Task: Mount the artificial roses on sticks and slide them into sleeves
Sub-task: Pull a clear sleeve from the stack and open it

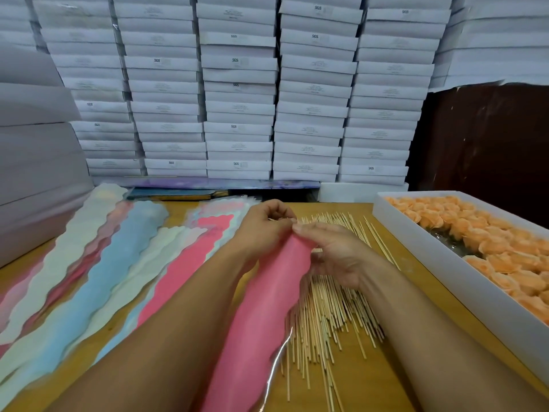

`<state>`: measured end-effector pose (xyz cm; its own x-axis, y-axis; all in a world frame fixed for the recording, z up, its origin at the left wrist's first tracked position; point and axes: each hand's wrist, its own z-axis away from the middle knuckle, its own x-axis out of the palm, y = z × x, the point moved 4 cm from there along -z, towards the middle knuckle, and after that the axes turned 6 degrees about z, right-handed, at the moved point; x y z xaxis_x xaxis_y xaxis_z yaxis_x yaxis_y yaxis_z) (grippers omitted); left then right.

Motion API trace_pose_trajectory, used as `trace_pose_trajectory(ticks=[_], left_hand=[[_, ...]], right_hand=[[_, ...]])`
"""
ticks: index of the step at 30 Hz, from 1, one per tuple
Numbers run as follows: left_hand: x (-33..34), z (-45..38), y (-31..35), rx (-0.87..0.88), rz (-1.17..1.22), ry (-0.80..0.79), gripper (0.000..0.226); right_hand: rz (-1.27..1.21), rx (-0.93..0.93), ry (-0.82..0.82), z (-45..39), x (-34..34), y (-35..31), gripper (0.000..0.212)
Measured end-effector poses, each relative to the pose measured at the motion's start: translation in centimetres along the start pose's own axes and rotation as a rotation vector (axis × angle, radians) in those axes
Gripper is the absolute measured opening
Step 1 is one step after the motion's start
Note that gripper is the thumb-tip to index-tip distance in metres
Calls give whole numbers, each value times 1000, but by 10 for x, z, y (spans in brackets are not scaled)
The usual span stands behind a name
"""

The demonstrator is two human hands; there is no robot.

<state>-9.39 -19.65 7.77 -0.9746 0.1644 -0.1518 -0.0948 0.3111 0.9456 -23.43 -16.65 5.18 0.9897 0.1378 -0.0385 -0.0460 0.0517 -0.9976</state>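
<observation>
Pinching the pink sleeve point(267, 295) in left hand point(269, 224) and right hand point(332, 251) grips beside the white box point(445, 263) of peach roses point(490, 242).

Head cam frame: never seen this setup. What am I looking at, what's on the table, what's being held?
There is no robot here. A person wears one wide-angle camera on the head, looking forward and down at their own bare hands.

Both hands hold a pink sleeve at its far end: the left hand and the right hand pinch its top edge, seemingly opening it.

On the wooden table lie loose wooden sticks under the hands, flat coloured sleeves fanned out on the left, and a white tray of peach artificial roses on the right. Stacked white boxes fill the background.
</observation>
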Motion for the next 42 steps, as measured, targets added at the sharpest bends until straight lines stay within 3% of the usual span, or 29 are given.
trace_pose_trajectory(ticks=[4,7,9,12,16,20,25,28,30,35,39,42], left_hand=[[6,-5,1,-76,-45,-22,14],[8,-9,3,-127,-38,0,10],[9,-11,4,-168,-15,58,24],[14,-6,2,-284,174,152,39],[23,4,-10,-373,350,147,49],[24,16,-21,-407,447,19,37],[26,27,-34,-457,585,-117,50],[20,32,-35,-447,581,-242,21],[15,36,-36,-453,547,-354,14],[18,46,-36,-509,434,-491,11],[22,47,-29,-485,420,-440,20],[20,41,-26,-433,515,-274,20]], right_hand=[[-40,15,22,-3,-6,4,9],[-70,17,48,-4,-9,4,20],[-102,17,75,-4,-14,2,32],[-157,5,90,-4,-22,-2,39],[-165,9,90,-7,-25,0,43],[-221,0,119,-10,-29,1,43],[-305,-26,211,-11,-38,-1,52],[-359,-45,313,-11,-47,-2,32],[-407,-71,359,-10,-51,-4,15],[-494,-150,427,-9,-56,-5,29],[-473,-149,444,-6,-55,-7,7],[-288,-24,327,-5,-49,-5,31]])
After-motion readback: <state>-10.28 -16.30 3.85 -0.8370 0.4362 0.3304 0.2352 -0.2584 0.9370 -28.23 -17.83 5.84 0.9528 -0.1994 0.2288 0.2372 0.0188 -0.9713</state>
